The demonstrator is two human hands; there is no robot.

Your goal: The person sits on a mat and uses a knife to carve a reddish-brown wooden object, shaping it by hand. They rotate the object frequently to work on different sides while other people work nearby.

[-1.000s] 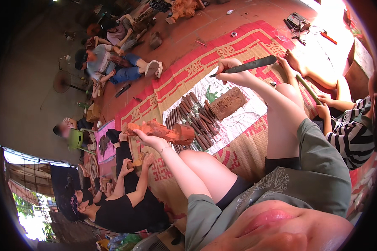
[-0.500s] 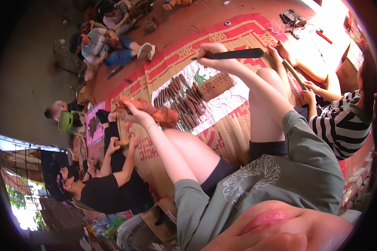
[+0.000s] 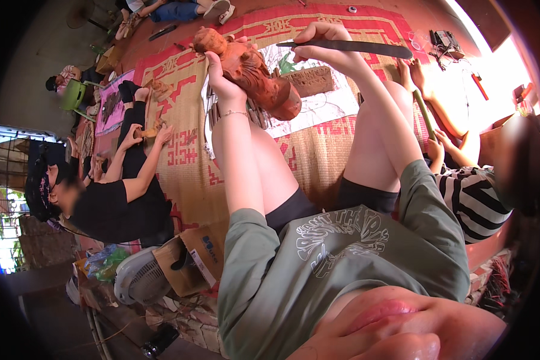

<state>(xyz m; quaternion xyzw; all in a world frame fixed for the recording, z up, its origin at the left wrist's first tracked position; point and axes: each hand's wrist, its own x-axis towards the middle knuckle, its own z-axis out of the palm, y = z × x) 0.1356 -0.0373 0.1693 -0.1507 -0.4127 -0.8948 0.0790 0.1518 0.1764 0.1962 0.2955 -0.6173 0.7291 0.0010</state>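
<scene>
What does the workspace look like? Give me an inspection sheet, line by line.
Surface: woven mat with red patterns on the floor; white printed sheet on it.
Job's things: reddish-brown carved figure held up; long dark flat tool level above it.
Clutter: row of dark tools and a carved block on the sheet; cardboard box and fan at the mat's edge.
Grippers: left hand grips the figure; right hand grips the tool.
Cables: wires beside a small device, far right.
Surroundings: people seated around, one in black, one in stripes.
</scene>
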